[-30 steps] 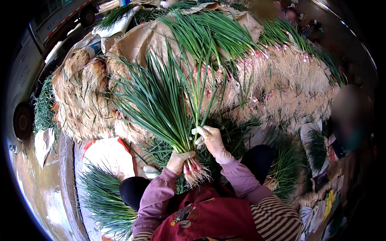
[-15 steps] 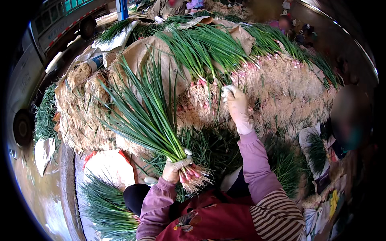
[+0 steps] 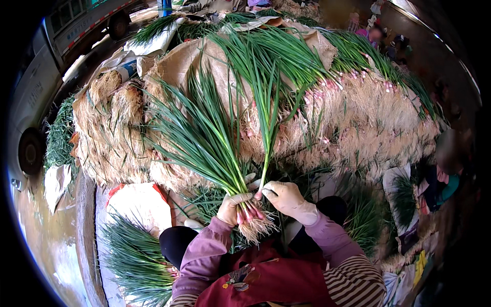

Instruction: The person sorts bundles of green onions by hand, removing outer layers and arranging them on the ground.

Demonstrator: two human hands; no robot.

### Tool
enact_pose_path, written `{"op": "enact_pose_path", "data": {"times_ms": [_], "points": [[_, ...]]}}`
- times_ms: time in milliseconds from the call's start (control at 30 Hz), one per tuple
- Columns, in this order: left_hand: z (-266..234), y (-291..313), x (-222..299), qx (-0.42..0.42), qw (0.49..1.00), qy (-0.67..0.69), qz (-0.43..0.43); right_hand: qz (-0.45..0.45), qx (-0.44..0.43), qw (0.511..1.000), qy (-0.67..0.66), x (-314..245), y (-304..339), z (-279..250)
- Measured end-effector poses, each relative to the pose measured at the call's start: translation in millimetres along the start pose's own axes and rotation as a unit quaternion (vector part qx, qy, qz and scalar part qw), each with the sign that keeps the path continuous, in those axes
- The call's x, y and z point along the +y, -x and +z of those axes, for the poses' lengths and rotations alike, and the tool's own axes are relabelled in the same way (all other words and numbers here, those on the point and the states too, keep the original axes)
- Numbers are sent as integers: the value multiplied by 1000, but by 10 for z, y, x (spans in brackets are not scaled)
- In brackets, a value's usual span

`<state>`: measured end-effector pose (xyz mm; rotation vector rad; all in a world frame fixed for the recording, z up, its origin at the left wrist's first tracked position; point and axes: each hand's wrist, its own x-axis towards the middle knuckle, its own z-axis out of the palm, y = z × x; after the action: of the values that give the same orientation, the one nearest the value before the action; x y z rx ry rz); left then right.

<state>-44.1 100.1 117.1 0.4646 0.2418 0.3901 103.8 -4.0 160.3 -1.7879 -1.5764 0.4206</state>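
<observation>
My gloved left hand [image 3: 233, 209] is closed round a bunch of spring onions [image 3: 217, 148], just above its pink bulbs and pale roots. The long green leaves fan up and to the left. Close beside it, my gloved right hand [image 3: 287, 198] pinches a thin spring onion stalk [image 3: 267, 138] near its bulb end, its leaves pointing upward. The two hands are almost touching. Beyond them stands a large pile of spring onions [image 3: 368, 112], roots facing me and green tops lying away.
Brown sacking [image 3: 189, 64] lies over part of the pile. Another bunch of spring onions [image 3: 135, 256] rests at lower left, near a white sack with red edging [image 3: 140, 207]. Loose green leaves lie between my knees and the pile. A truck [image 3: 84, 28] stands at far left; people [image 3: 376, 35] sit at upper right.
My right hand has come down from the pile toward my left hand, bringing a thin spring onion stalk with it. The left hand's bunch has shifted slightly right.
</observation>
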Motion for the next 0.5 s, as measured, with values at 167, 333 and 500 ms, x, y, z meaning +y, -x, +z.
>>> {"op": "enact_pose_path", "data": {"times_ms": [167, 333, 500], "points": [[49, -26, -40, 97, 985, -117, -85, -46, -71, 991, 104, 25, 105, 65], [92, -17, -127, 101, 987, -126, -20, 126, 78, 979, 141, 404, -116, -110], [54, 95, -97, 55, 983, -153, -83, 186, 37, 916, -355, 436, -368, -74]]}}
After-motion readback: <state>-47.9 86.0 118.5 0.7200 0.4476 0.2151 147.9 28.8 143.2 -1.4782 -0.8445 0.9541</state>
